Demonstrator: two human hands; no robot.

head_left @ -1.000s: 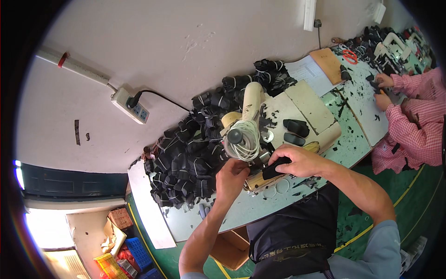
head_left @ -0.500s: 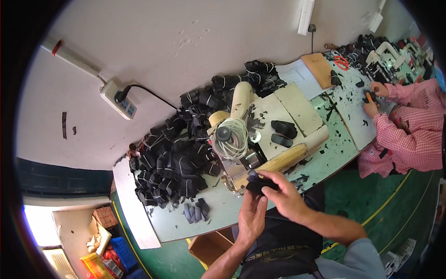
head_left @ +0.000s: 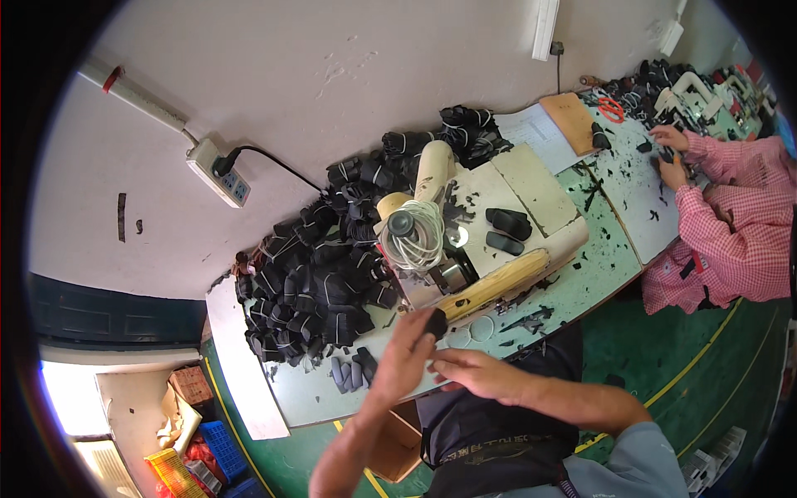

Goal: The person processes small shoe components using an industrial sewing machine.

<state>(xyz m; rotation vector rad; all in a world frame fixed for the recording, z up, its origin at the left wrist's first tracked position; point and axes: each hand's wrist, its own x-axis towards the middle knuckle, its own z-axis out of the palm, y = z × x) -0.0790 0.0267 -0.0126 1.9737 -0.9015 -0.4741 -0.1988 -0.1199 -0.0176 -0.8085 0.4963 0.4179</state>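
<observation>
My left hand (head_left: pixel 400 358) is closed on a small black piece (head_left: pixel 436 324), mostly covered by the fingers, at the front left of a cream machine (head_left: pixel 544 207). Just right of it is my right hand (head_left: pixel 481 373), fingers loosely bent and apart, nothing visible in them, tips close to the left hand. On the machine's top rest black curved pieces (head_left: pixel 508 222) beside a dark grey one (head_left: pixel 504 243). Left of my left hand, several grey and black rolled pieces (head_left: pixel 349 373) lie on the table (head_left: pixel 311 408).
Bundled black pieces (head_left: pixel 320 278) are heaped left of the machine. A coil of white cord (head_left: pixel 415 236) hangs on the machine, and a worn wooden strip (head_left: pixel 498 286) runs along its front. At right, a co-worker in a pink checked sleeve (head_left: pixel 706 224) handles a dark piece. Below stands a cardboard box (head_left: pixel 397 448).
Both hands were together on the black piece before the machine. My left hand has moved left and up with it; my right hand has let go and dropped lower left.
</observation>
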